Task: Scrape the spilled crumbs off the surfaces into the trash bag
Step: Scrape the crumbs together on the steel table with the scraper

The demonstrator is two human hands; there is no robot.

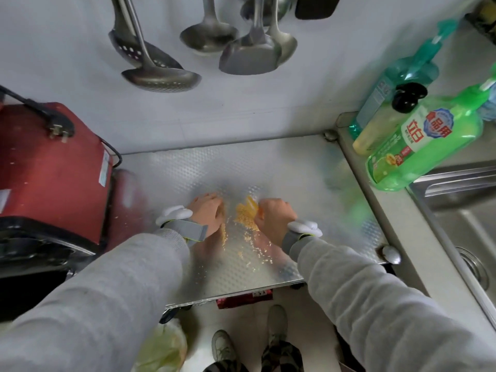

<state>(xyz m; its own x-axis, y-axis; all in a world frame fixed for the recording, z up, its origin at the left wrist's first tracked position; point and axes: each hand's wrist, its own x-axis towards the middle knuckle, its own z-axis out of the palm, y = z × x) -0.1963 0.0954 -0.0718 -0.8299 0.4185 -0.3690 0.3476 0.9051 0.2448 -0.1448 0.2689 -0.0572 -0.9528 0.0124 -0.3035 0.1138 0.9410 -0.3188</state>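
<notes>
steel counter [268, 162] with a dimpled sheen fills the middle, backed by a pale wall where ladles [209, 36] and a slotted spoon [161, 76] hang. yellow crumbs [245, 220] lie heaped between both hands and trail toward the near edge. left hand [208, 213] rests edge-down beside them, fingers together, grasping nothing. right hand [273, 216] is clenched around a yellow scraper [251, 204] at the pile. a red appliance [51, 167] stands left, green bottles [424, 146] and a sink [461, 210] right, and a bag [163, 347] sits on the floor below.

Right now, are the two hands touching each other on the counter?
Apart. The head view shows bare metal counter and crumbs between the left hand and the right hand.
</notes>
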